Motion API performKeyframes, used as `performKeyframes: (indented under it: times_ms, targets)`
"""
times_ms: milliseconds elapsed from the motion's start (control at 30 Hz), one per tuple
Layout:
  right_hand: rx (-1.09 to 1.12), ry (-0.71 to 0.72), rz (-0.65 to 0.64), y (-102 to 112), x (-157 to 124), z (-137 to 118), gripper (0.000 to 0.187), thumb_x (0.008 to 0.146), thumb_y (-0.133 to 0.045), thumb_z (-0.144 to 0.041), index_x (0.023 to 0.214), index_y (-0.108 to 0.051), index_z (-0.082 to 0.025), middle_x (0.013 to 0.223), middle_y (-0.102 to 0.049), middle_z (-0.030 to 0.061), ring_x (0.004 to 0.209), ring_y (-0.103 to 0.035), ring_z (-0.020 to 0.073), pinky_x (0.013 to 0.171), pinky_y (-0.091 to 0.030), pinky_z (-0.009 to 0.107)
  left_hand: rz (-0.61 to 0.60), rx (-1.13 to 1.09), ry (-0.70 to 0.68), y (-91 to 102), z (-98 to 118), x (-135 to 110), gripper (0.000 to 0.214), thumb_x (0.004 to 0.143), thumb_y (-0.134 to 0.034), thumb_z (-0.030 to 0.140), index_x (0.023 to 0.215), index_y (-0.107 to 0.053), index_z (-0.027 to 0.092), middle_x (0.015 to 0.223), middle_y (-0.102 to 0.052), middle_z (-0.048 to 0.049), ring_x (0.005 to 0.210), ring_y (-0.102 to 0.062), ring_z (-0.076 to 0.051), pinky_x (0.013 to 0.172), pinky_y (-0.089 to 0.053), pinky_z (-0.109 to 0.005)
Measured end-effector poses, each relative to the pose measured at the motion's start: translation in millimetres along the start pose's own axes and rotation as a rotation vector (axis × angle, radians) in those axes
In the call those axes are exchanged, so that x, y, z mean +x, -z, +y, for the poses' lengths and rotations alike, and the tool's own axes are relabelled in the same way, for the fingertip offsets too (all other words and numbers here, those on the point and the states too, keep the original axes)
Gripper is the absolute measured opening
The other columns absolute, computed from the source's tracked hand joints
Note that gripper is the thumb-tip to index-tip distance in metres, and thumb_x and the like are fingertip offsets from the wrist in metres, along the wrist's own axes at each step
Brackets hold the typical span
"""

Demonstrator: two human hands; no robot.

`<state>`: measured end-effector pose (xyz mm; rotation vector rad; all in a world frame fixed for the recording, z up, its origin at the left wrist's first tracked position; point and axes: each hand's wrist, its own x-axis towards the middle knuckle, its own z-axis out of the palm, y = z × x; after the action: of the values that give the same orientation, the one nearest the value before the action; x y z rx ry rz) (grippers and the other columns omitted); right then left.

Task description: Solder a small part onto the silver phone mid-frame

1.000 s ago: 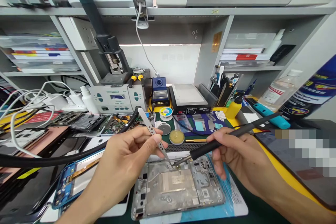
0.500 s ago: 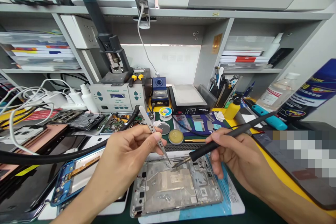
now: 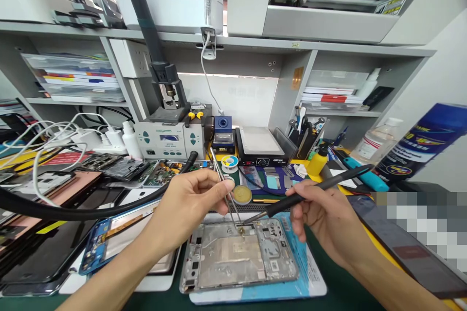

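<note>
Since a moment ago: tweezers rolled so both legs show, spread apart; soldering iron tip shifted toward the phone mid-frame's far edge.

Black hose, left of the mid-frame, runs close by my left hand; a wide arm swing could snag it.

Mid-frame sits on the blue-and-white pad. Can't see either hand bracing it, so a hard push might skid it.

Right hand has the iron in a pen grip, from the mid-frame's right. If it's hot, lingering could scorch.

Left hand pinches the tweezers above the far edge. Tips just beside the iron's, contact unclear; one could knock the other.

Paste tin beyond the mid-frame: near my left fingertips, easy to bump.

Gold-coloured bit on the mid-frame, by the tips: a slip could flick it away.
</note>
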<state>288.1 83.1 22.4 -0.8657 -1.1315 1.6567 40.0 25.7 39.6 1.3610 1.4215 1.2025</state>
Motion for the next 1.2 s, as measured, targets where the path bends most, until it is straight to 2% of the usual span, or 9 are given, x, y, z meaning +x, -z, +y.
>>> performKeyframes:
  times_ms: [167, 300, 433, 533, 733, 900, 1067, 1200]
  targets:
    - [-0.005, -0.008, 0.000, 1, 0, -4, 0.029, 0.076, -0.086, -0.041, 0.074, -0.078, -0.013, 0.049, -0.065, 0.0005, 0.036, -0.063, 0.0165, 0.031, -0.051, 0.022, -0.175, -0.131, 0.021, -7.7, 10, 8, 0.026, 0.088, -0.079, 0.037, 0.079, -0.068, 0.016, 0.060, -0.072, 0.0012, 0.044, -0.060, -0.009, 0.047, -0.048, -0.018]
    - [0.001, -0.010, 0.001, 4, 1, -6, 0.028, 0.077, -0.085, -0.040, 0.075, -0.077, -0.013, 0.050, -0.065, 0.0000, 0.036, -0.063, 0.0162, 0.032, -0.050, 0.021, -0.238, -0.208, 0.014, -11.8, 7, 14, 0.026, 0.090, -0.078, 0.040, 0.084, -0.067, 0.016, 0.077, -0.075, 0.0005, 0.045, -0.061, -0.008, 0.039, -0.049, -0.018]
    - [0.005, -0.015, 0.001, 4, 2, -5, 0.027, 0.077, -0.085, -0.039, 0.074, -0.077, -0.013, 0.050, -0.065, 0.0001, 0.036, -0.064, 0.0165, 0.032, -0.051, 0.022, -0.249, -0.288, 0.021, -11.9, 1, 16, 0.024, 0.091, -0.077, 0.039, 0.094, -0.072, 0.017, 0.080, -0.072, 0.0016, 0.049, -0.062, -0.007, 0.040, -0.052, -0.017]
    - [-0.003, -0.024, -0.004, 2, 2, -3, 0.027, 0.077, -0.085, -0.039, 0.073, -0.078, -0.013, 0.050, -0.065, 0.0004, 0.036, -0.064, 0.0167, 0.032, -0.051, 0.022, -0.262, -0.338, 0.048, -11.2, -1, 15, 0.022, 0.092, -0.077, 0.039, 0.094, -0.073, 0.017, 0.080, -0.070, 0.0017, 0.052, -0.062, -0.007, 0.042, -0.055, -0.018]
    - [-0.021, -0.041, 0.005, 0, 2, 0, 0.027, 0.077, -0.086, -0.039, 0.073, -0.078, -0.014, 0.050, -0.065, 0.0004, 0.037, -0.064, 0.0168, 0.032, -0.052, 0.023, -0.262, -0.402, 0.084, -12.0, -1, 11, 0.024, 0.092, -0.077, 0.039, 0.084, -0.073, 0.017, 0.079, -0.068, 0.0007, 0.054, -0.061, -0.008, 0.043, -0.058, -0.019]
    - [-0.042, -0.035, 0.008, -1, 1, 1, 0.029, 0.077, -0.087, -0.041, 0.073, -0.079, -0.014, 0.050, -0.065, 0.0007, 0.037, -0.063, 0.0163, 0.033, -0.053, 0.023, -0.215, -0.420, 0.105, -14.1, 2, 12, 0.024, 0.089, -0.079, 0.040, 0.084, -0.075, 0.016, 0.075, -0.067, 0.0000, 0.051, -0.060, -0.009, 0.041, -0.057, -0.019]
    - [-0.025, -0.027, -0.010, -1, 0, 3, 0.025, 0.081, -0.084, -0.039, 0.076, -0.079, -0.015, 0.051, -0.066, 0.0009, 0.039, -0.064, 0.0163, 0.033, -0.053, 0.022, -0.173, -0.426, 0.128, -15.3, 2, 12, 0.034, 0.085, -0.081, 0.045, 0.071, -0.070, 0.016, 0.071, -0.066, -0.0016, 0.048, -0.059, -0.010, 0.039, -0.056, -0.020]
    - [-0.026, -0.004, -0.009, -2, 0, 3, 0.023, 0.081, -0.084, -0.037, 0.077, -0.079, -0.015, 0.051, -0.067, 0.0013, 0.038, -0.065, 0.0169, 0.034, -0.053, 0.022, -0.160, -0.414, 0.143, -15.9, -1, 11, 0.033, 0.087, -0.079, 0.043, 0.069, -0.070, 0.016, 0.071, -0.066, -0.0024, 0.047, -0.060, -0.010, 0.040, -0.055, -0.021]
